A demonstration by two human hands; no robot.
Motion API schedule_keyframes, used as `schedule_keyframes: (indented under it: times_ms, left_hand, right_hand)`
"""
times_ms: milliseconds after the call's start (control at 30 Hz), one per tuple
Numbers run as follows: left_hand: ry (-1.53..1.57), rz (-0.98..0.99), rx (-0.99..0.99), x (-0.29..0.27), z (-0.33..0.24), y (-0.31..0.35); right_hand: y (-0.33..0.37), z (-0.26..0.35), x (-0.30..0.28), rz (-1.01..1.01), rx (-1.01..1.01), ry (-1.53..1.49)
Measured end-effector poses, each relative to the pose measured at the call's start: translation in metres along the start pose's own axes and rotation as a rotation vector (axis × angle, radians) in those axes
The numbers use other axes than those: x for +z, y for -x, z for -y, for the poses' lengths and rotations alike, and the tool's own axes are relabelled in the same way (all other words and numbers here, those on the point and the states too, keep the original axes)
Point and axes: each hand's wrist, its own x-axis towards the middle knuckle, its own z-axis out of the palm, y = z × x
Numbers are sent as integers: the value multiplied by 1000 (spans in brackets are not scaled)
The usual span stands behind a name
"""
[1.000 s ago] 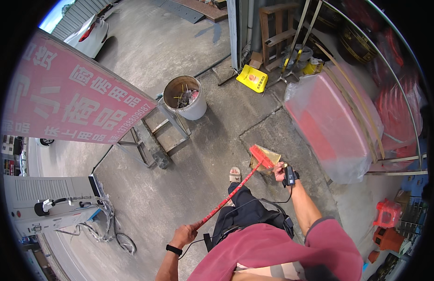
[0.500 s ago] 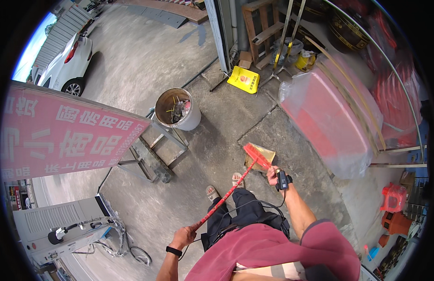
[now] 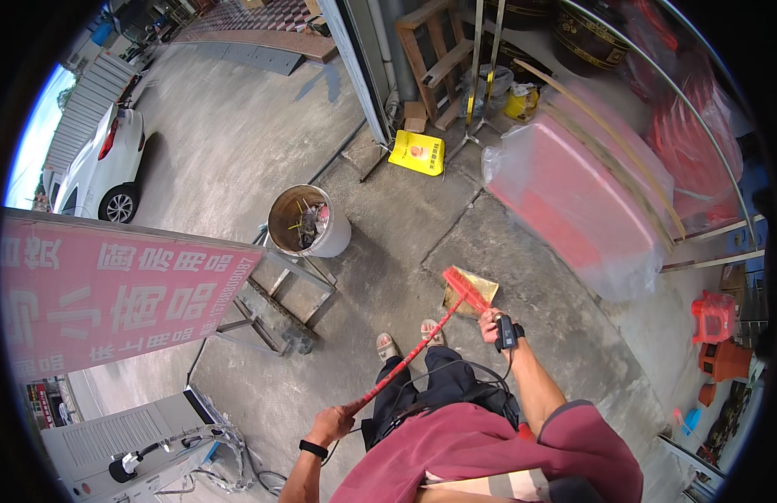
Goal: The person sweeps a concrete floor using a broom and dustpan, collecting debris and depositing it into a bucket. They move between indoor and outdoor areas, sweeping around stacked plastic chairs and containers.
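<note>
My left hand (image 3: pixel 330 425) is closed round the lower end of a red broom (image 3: pixel 400 365), whose handle slants up and to the right from it. The broom's red bristle head lies over the yellowish dustpan (image 3: pixel 482 289), hiding part of the pan. Beside the broom head, my right hand (image 3: pixel 491 325) is closed at the near edge of the dustpan and seems to grip its handle, mostly hidden by the fingers. A small black device is strapped at my right wrist. My feet in sandals stand just short of the dustpan.
Ahead on the left stands a white bucket (image 3: pixel 331 230) with rubbish inside. A pink sign board (image 3: pixel 128 293) on a metal frame is at left. Plastic-wrapped pink goods (image 3: pixel 581 201) stand at right. A yellow bag (image 3: pixel 417 152) lies by the door post. A white car (image 3: pixel 111 159) is parked far left.
The view has turned slightly, so bucket, sign and car sit lower in the picture. Both hands keep their hold, and the broom head still lies over the dustpan.
</note>
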Motion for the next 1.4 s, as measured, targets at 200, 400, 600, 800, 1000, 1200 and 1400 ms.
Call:
schedule_keyframes:
  times_ms: [200,400,600,800,1000,1200,1400]
  left_hand:
    - [7,12,44,-6,26,-11]
    - [47,-21,84,5,48,-7]
    - [118,-42,28,22,72,11]
    - [217,-105,59,36,97,37]
    - [294,-114,0,52,124,59]
    - [322,-208,-20,74,159,74]
    - [364,-232,-52,99,181,87]
  right_hand:
    - [4,-12,16,0,-25,87]
    - [5,-34,32,-108,-107,128]
    - [-15,-63,43,-168,-246,35]
    - [-37,-93,61,-148,-167,-154]
    - [-61,-129,88,-301,-177,-168]
    - [-83,-161,98,-182,-170,52]
    - [-99,-197,126,-228,-301,2]
